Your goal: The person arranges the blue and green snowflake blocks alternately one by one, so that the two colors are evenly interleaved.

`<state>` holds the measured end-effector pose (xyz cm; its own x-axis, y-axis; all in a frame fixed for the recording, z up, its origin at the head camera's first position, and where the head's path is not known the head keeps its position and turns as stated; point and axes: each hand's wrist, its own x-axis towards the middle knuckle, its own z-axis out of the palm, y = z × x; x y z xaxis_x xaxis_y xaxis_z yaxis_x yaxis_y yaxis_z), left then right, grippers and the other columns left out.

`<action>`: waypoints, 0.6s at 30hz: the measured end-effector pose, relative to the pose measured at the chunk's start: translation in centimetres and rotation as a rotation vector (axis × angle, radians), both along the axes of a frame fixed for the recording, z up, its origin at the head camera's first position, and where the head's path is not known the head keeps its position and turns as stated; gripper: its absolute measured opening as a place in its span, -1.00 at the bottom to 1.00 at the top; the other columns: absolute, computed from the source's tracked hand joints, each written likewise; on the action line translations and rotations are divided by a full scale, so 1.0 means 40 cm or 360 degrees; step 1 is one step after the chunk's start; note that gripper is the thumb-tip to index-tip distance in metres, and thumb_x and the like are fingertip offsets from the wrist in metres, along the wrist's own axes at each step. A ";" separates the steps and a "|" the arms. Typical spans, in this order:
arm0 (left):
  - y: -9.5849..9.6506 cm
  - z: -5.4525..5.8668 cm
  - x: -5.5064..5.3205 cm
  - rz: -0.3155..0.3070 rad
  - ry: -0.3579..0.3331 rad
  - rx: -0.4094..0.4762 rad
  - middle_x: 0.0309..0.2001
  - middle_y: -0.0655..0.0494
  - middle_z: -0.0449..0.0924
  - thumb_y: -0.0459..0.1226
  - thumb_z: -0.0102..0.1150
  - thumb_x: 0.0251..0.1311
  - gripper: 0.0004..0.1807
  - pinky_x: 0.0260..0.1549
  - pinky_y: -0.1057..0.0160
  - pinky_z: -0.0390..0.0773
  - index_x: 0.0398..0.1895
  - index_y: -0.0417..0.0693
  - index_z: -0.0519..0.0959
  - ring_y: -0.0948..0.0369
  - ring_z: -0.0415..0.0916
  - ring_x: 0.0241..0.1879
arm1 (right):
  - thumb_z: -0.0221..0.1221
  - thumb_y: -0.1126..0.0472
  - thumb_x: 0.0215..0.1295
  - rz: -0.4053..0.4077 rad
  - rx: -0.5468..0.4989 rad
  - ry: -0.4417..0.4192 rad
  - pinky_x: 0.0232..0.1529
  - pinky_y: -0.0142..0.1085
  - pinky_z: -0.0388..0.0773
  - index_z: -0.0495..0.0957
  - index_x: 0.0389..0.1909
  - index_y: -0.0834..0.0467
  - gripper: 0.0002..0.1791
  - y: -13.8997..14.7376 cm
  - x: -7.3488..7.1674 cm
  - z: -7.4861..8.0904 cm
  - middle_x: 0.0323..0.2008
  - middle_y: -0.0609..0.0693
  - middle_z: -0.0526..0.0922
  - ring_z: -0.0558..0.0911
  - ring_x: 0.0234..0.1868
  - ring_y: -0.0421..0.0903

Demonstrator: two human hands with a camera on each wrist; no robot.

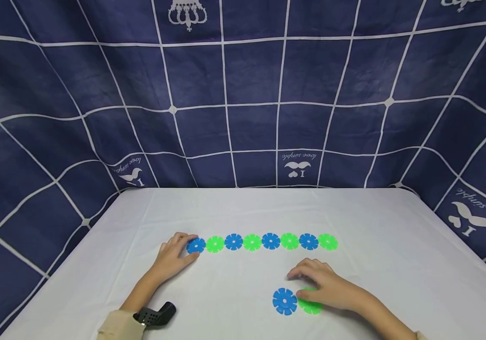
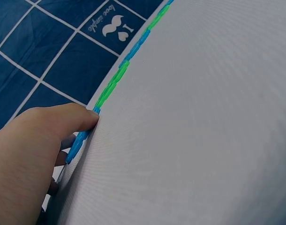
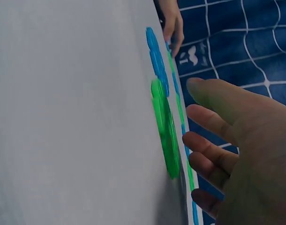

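My left hand (image 1: 174, 257) is at the left end of a row of flat, notched plastic discs. Its thumb and forefinger grip opposite edges of the end blue snowflake disc (image 1: 196, 245), which lies on the white table; in the left wrist view the thumb touches the rim of that blue disc (image 2: 76, 147). Nearer the front edge, my right hand (image 1: 325, 285) hovers with loosely bent, spread fingers holding nothing. Beneath it a green snowflake disc (image 1: 311, 307) lies partly hidden by the thumb. Just left of that lies another blue snowflake disc (image 1: 285, 301).
Alternating green and blue discs continue the row to the right, ending in a green disc (image 1: 328, 242). A white cloth covers the table (image 1: 226, 293). Behind it hangs a dark blue gridded curtain (image 1: 251, 127). A black device (image 1: 155, 315) is strapped to the left wrist.
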<state>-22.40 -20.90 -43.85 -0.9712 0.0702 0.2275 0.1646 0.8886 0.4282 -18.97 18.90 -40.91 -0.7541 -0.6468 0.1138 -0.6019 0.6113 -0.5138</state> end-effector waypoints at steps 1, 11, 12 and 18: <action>0.001 0.000 0.000 0.0000 0.0009 0.0005 0.05 -0.03 0.38 -0.02 0.16 0.04 -0.46 -0.23 0.18 0.15 0.11 0.00 0.45 0.02 0.33 0.08 | 0.12 -0.15 0.14 0.0008 0.0014 -0.0023 -0.01 -0.17 0.23 0.45 -0.05 -0.28 -0.68 -0.003 0.003 -0.001 -0.11 -0.39 0.42 0.36 -0.01 -0.31; -0.008 -0.010 0.003 -0.0005 0.0014 0.0013 0.04 -0.03 0.38 -0.02 0.18 0.01 -0.44 -0.23 0.18 0.14 0.11 0.00 0.45 0.03 0.34 0.06 | 0.11 -0.26 0.09 0.0072 0.0046 -0.0092 -0.01 -0.16 0.14 0.40 0.01 -0.32 -0.57 -0.024 0.016 -0.020 -0.06 -0.35 0.31 0.27 0.02 -0.29; -0.007 -0.010 0.003 -0.0002 0.0008 0.0018 0.04 -0.02 0.38 -0.01 0.18 0.01 -0.44 -0.23 0.19 0.14 0.11 0.01 0.45 0.03 0.34 0.06 | 0.11 -0.27 0.08 0.0066 0.0047 -0.0093 -0.01 -0.15 0.13 0.40 0.01 -0.33 -0.57 -0.025 0.017 -0.021 -0.06 -0.35 0.31 0.26 0.02 -0.28; -0.003 -0.007 -0.002 -0.0010 0.0000 0.0011 0.04 0.00 0.38 0.00 0.18 0.01 -0.43 -0.24 0.21 0.14 0.11 0.02 0.44 0.05 0.35 0.06 | 0.11 -0.29 0.06 0.0044 0.0043 -0.0066 -0.01 -0.14 0.10 0.41 -0.01 -0.33 -0.56 -0.029 0.022 -0.025 -0.10 -0.35 0.29 0.24 -0.01 -0.30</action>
